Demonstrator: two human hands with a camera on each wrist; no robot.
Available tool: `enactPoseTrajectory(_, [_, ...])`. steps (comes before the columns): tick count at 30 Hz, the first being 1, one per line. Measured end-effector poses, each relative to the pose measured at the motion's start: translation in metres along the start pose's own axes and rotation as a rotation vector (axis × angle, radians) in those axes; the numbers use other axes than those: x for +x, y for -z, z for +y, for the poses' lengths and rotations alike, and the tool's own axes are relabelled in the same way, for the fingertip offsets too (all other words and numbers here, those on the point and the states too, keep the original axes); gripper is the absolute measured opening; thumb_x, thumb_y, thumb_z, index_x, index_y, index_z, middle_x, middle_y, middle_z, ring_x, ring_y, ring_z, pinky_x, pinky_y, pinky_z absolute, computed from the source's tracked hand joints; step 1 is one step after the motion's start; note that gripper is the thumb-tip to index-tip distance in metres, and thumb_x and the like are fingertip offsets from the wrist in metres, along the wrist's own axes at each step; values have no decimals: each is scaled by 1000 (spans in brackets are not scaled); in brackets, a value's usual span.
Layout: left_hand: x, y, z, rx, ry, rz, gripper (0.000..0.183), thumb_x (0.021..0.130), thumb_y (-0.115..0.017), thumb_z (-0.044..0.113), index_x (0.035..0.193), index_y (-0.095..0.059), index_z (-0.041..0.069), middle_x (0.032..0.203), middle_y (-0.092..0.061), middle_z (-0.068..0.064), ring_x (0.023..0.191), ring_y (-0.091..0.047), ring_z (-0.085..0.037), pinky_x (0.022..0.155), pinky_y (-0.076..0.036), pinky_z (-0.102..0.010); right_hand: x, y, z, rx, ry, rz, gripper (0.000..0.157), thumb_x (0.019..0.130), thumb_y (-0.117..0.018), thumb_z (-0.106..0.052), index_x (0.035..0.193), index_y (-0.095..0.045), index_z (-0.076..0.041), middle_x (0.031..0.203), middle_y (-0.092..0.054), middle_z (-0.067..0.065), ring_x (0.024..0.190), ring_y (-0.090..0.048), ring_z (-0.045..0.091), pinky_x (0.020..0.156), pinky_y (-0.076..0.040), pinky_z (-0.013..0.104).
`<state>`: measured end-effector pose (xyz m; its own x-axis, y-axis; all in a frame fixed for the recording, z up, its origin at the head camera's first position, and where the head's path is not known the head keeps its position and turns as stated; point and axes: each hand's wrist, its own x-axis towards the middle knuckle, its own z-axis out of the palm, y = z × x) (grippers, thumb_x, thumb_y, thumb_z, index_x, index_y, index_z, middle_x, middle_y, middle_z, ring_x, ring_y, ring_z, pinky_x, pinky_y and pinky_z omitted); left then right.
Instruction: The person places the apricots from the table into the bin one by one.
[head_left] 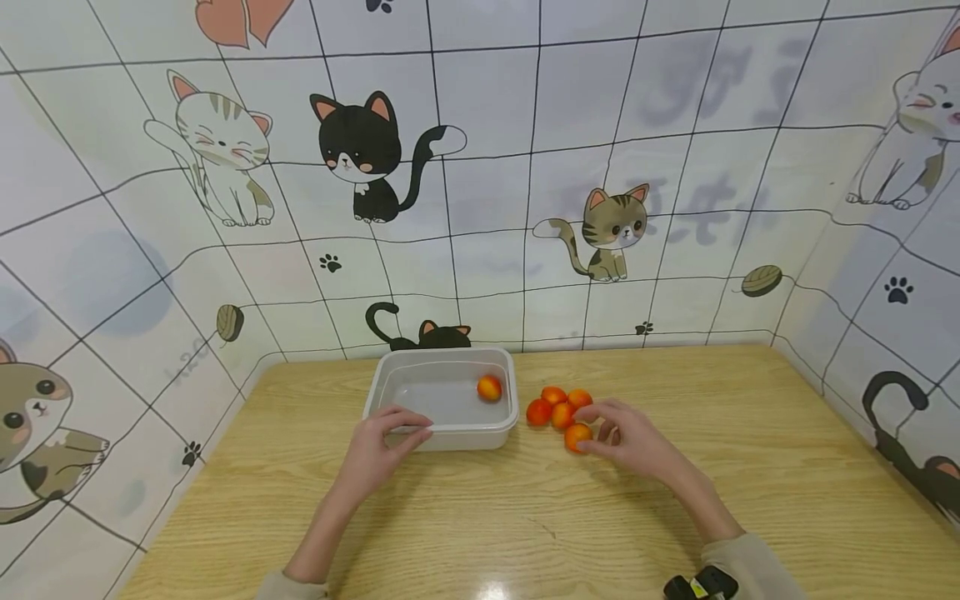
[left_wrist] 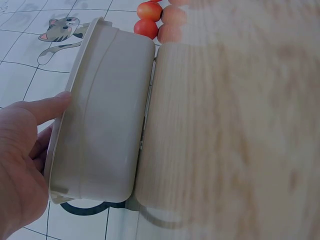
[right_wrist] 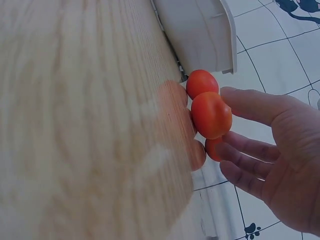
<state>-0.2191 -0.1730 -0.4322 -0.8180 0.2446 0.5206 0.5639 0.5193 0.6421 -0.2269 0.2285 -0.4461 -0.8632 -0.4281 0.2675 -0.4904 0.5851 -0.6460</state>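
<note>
A pale plastic container (head_left: 472,437) sits at the back of the table, with one orange-red cherry tomato (head_left: 490,387) inside. My left hand (head_left: 384,446) pinches its near rim, the thumb along the outer wall; the other fingers are partly hidden behind the rim in the left wrist view. Right of the container, several tomatoes (head_left: 553,396) lie in a cluster. At the near side of the group, my right hand (head_left: 626,437) has thumb and index finger around a tomato (right_wrist: 211,116), which rests low by the tabletop.
The light wood table (head_left: 480,517) ends against a white wall covering (head_left: 487,192) printed with cats and grid lines. The covering also rises at the left and right. A dark strap-mounted device (head_left: 701,583) sits at the right wrist.
</note>
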Motion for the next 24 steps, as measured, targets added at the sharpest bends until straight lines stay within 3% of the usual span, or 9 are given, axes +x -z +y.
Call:
enactPoseTrajectory(13, [-1,0,1,-3,14,-7,11,85,-82,13,95,-79,14,94,-71,11,91,-67,-13,81,-55,-33,2,2,-2,0,-47,-113,35,88,-80,-17,119,-67,-7,100,-64,1,78,-58,11,66,-51,25])
enactPoseTrajectory(24, [0,-1,0,1,25,-5,10,85,-83,13,94,-79,15,94,-70,13,91,-67,-13,80,-55,-33,2,2,-3,-4,-70,-124,33,87,-81,-18,115,-66,-10,94,-61,-1,76,-55,11,65,-49,25])
